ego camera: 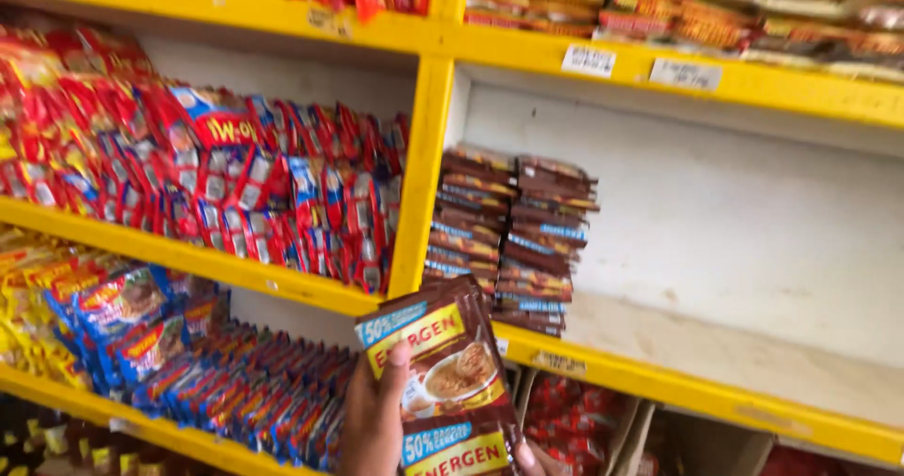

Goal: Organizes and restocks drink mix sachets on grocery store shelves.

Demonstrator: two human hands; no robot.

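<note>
The left hand (372,429) rises from the bottom edge of the view, its thumb pressed across the front of a strip of brown sachets (447,372) and its fingers closed behind them, so the strip is clamped and held upright, slightly tilted, in front of the shelving. At the lower right corner of the strip a fingertip (525,457) touches the packet; it probably belongs to the right hand, though too little of it shows to tell how that hand is set. Just behind and above the held strip, two stacks of matching brown sachets (508,236) lie flat on a yellow shelf (659,382), hard against the yellow upright (419,175), with the rest of that shelf board bare beside them. Left of the upright, red and blue packets (273,193) stand packed in rows, and below them blue packets (235,382) fill the next shelf down. More packets (716,10) lie along the top shelf.
</note>
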